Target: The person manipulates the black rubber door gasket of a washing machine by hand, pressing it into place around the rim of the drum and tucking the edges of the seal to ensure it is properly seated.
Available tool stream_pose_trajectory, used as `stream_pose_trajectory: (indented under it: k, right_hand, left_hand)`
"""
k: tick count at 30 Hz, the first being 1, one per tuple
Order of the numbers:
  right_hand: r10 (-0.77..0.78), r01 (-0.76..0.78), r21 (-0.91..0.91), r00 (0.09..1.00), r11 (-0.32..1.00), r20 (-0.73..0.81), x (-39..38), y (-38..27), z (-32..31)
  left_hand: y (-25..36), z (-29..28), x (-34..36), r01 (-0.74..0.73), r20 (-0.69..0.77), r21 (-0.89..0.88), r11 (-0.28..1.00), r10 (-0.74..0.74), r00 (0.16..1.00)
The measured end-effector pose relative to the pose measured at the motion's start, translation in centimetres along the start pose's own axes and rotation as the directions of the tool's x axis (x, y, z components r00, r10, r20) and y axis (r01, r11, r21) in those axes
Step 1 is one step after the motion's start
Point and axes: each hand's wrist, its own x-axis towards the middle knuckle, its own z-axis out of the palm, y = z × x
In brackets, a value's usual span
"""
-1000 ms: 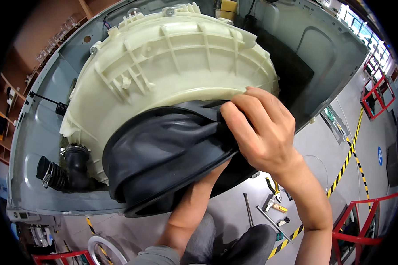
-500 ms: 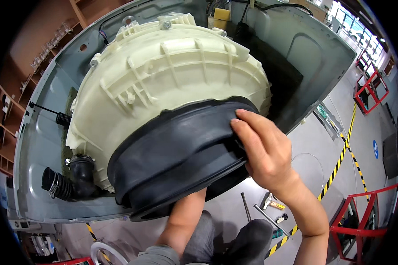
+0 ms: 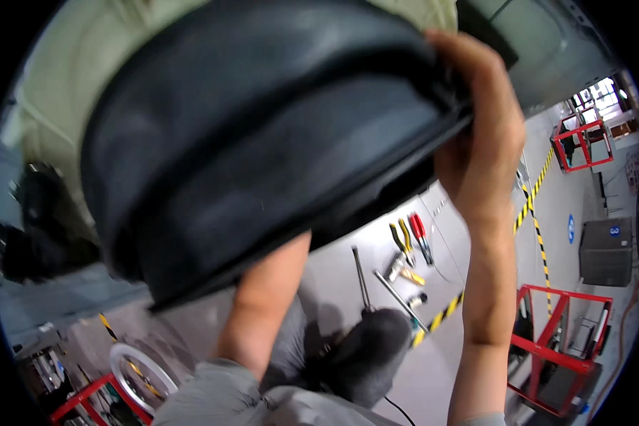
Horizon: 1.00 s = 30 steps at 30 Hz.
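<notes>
Head view: rubber door gasket [image 3: 263, 135], black, filling upper centre of frame. Right hand [image 3: 486, 135] clamped on rim, upper right; left hand hidden behind, grip not discernible. Probably soft, floppy, light; best held at thick rim. Hand tools [image 3: 405, 259] on floor, centre right.

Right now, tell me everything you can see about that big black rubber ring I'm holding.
The black rubber ring is a wide, dull, flexible-looking band with a folded lip along its lower edge. It fills the upper middle of the view, tilted, in front of the cream plastic tub. The right hand grips its right rim, fingers curled over the top. The left forearm reaches up beneath it; that hand is hidden.
</notes>
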Motion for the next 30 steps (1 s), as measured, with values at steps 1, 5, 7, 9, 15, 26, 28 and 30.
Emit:
stream_pose_trajectory:
  k: [1,5,7,9,15,26,28,30]
  right_hand:
    - [-0.033,0.033,-0.059,0.999,0.998,0.015,-0.6,0.7,-0.3]
    - [0.045,-0.057,0.171,0.996,0.984,0.072,1.0,-3.1,-0.1]
    - [0.100,-0.140,0.285,0.984,0.948,0.148,1.6,-3.8,-0.6]
    - [0.099,-0.195,0.434,0.967,0.880,0.233,1.4,-0.5,-1.3]
    - [-0.096,0.100,-0.073,0.994,0.992,0.049,-1.3,-3.4,-0.6]
    - [-0.067,0.069,-0.075,0.997,0.995,0.027,-2.6,-3.0,-0.1]
    - [0.001,0.009,-0.161,0.998,0.987,0.059,-3.3,-1.7,-0.6]
    - [0.110,-0.085,-0.236,0.989,0.968,0.096,-3.4,-1.2,-1.5]
  left_hand:
    - [-0.2,0.5,0.2,-0.011,-0.019,-0.027,1.000,0.010,1.000]
    - [-1.4,0.7,0.3,-0.060,-0.072,-0.074,0.995,0.055,0.996]
    - [-1.6,0.9,0.4,-0.083,-0.098,-0.109,0.991,0.073,0.993]
    - [-1.4,1.8,0.6,-0.100,-0.121,-0.163,0.981,0.081,0.989]
    - [-1.5,3.9,0.9,-0.148,-0.163,-0.347,0.926,0.096,0.982]
    - [-3.4,10.4,-5.4,0.214,-0.035,-0.024,0.977,-0.214,0.976]
    - [-2.2,9.4,-5.2,0.195,0.124,-0.028,0.980,-0.190,0.974]
    - [-1.6,10.2,-5.8,0.061,0.122,0.244,0.968,-0.092,0.988]
